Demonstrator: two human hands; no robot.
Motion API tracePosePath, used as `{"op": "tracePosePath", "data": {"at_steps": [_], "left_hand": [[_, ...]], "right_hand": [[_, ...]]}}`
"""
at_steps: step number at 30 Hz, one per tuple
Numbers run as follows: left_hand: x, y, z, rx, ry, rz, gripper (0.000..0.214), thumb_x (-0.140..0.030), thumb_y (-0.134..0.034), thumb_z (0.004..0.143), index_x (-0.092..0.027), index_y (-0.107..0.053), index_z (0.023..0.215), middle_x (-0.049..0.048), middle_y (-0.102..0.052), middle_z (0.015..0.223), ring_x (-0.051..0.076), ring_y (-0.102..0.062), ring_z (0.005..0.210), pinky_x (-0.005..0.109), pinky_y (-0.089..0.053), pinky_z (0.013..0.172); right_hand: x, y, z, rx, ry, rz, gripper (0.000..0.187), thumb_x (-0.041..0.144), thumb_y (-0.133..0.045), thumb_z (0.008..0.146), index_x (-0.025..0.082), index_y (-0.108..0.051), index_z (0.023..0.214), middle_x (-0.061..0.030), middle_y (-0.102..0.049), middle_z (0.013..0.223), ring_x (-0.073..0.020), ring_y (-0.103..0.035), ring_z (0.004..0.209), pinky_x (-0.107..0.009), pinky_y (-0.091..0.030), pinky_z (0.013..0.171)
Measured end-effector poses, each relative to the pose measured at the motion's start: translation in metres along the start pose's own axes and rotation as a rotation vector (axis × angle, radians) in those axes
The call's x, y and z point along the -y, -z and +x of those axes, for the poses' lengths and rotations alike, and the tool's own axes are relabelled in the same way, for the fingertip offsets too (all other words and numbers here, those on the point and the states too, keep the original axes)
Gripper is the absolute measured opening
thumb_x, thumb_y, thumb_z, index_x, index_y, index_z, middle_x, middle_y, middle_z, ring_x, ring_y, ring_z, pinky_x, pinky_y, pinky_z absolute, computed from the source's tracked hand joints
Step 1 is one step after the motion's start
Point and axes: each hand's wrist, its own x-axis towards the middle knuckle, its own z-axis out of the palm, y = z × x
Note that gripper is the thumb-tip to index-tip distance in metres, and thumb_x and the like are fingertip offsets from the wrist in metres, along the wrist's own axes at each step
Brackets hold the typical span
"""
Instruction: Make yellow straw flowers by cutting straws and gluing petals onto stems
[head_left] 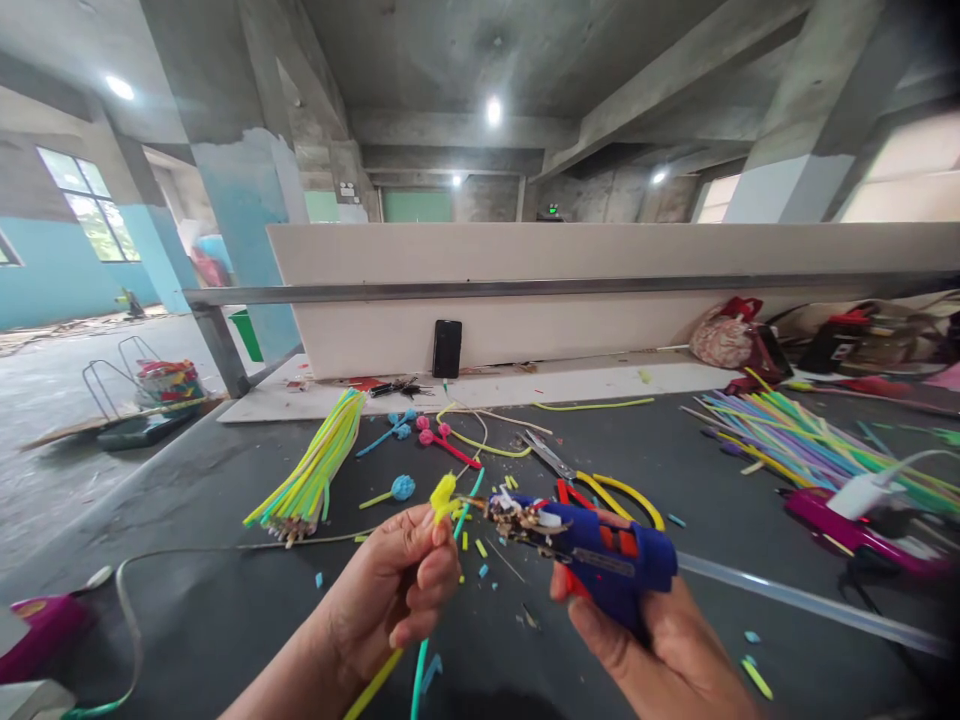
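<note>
My left hand (pixel 401 585) pinches thin foam sticks (pixel 420 650), one yellow and one teal, with a curled yellow tip (pixel 443 495) above my fingers. My right hand (pixel 645 650) grips a blue glue gun (pixel 600 555) with red trigger parts. Its crusted nozzle (pixel 499 508) points left and sits right beside the yellow tip. A clear glue stick (pixel 810 605) juts out of the gun's back to the right.
A bundle of yellow-green sticks (pixel 311 470) lies left on the dark table (pixel 225 600). Scissors (pixel 592 480), finished curled sticks (pixel 397 488), a multicoloured stick pile (pixel 810 445), a pink glue gun (pixel 855 525), a phone (pixel 447 348) and bags (pixel 731 335) lie beyond.
</note>
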Motion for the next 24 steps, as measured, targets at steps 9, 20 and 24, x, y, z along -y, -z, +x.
{"op": "tracePosePath", "data": {"at_steps": [9, 20, 24], "left_hand": [[-0.005, 0.002, 0.003, -0.067, 0.004, 0.101, 0.022, -0.017, -0.047, 0.085, -0.014, -0.046, 0.063, -0.005, -0.037, 0.051, 0.002, -0.021, 0.036, 0.009, -0.025, 0.025], [0.003, 0.009, 0.009, -0.065, 0.007, 0.172, 0.021, -0.022, -0.046, 0.086, -0.015, -0.047, 0.066, -0.0041, -0.038, 0.053, 0.004, -0.024, 0.039, 0.011, -0.025, 0.026], [0.005, 0.008, 0.01, -0.072, 0.011, 0.208, 0.019, -0.023, -0.048, 0.084, -0.015, -0.047, 0.067, -0.0037, -0.039, 0.053, 0.004, -0.025, 0.039, 0.011, -0.026, 0.026]], "right_hand": [[-0.026, 0.03, -0.001, 0.207, -0.479, 0.508, 0.022, 0.037, -0.058, 0.079, 0.017, -0.053, 0.086, 0.0055, -0.047, 0.053, -0.008, -0.04, 0.045, -0.02, -0.036, 0.043], [-0.075, 0.059, 0.022, 0.343, -0.62, -0.019, 0.031, 0.05, -0.057, 0.071, 0.021, -0.046, 0.076, 0.0058, -0.049, 0.053, -0.0108, -0.049, 0.037, -0.024, -0.043, 0.036], [-0.071, 0.072, 0.036, 0.239, -0.262, -0.506, 0.024, 0.043, -0.054, 0.072, 0.021, -0.06, 0.079, -0.006, -0.064, 0.072, -0.023, -0.062, 0.065, -0.034, -0.049, 0.057]]}}
